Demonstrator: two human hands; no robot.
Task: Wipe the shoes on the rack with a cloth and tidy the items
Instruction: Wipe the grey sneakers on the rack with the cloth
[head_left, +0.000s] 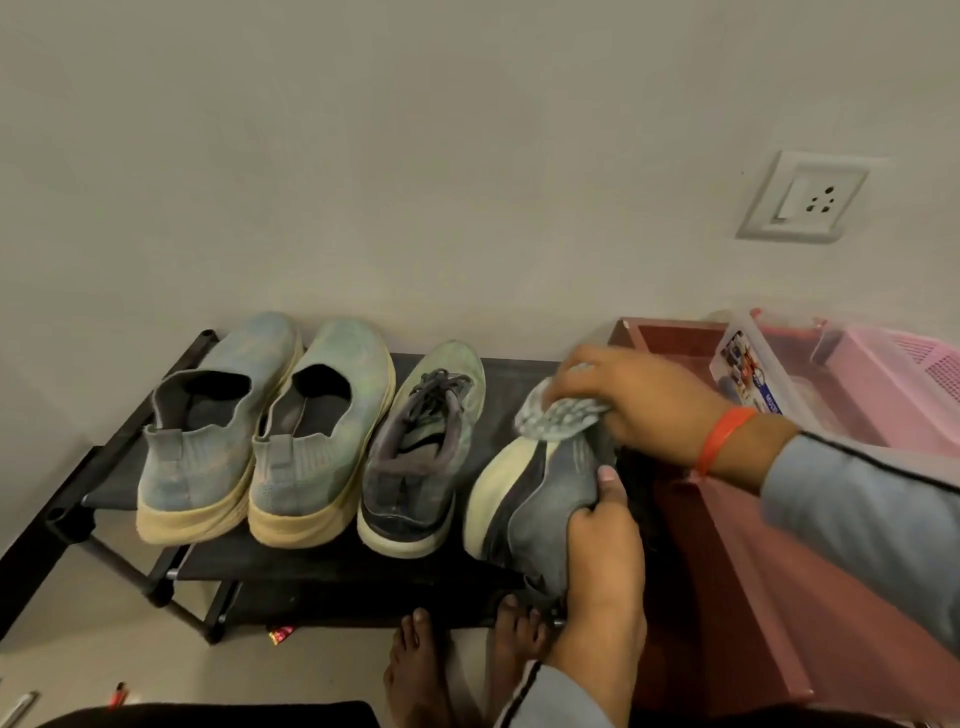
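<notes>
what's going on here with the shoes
A person is cleaning shoes on a low black rack. The left hand grips the heel of a grey shoe tilted on its side, while the right hand presses a cloth against its front. Three other shoes stand upright on the rack to the left.

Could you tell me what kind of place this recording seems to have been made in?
Probably a home, perhaps an entryway or room corner: a low black shoe rack with worn sneakers stands against a plain wall beside a wall socket, and pink plastic baskets sit beside it.
</notes>
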